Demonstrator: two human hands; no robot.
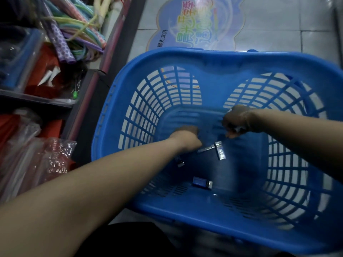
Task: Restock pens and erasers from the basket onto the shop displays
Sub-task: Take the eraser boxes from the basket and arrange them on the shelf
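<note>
A large blue plastic basket (185, 58) stands on the floor in front of me. Both my arms reach down into it. My left hand (187, 139) is curled near the bottom, its fingers hidden; what it holds is not visible. My right hand (237, 121) is curled around small white wrapped erasers. Loose wrapped erasers lie on the basket floor: a grey one (220, 150), a thin one (205, 148), one by my left wrist (180, 163), and a blue-sleeved eraser (202, 183) nearer me.
Shop shelves on the left hold coloured tubes and ropes (78, 34), red packets (46, 76) and plastic-bagged goods (37, 160). A printed floor sticker (198, 25) lies on the tiled floor beyond the basket.
</note>
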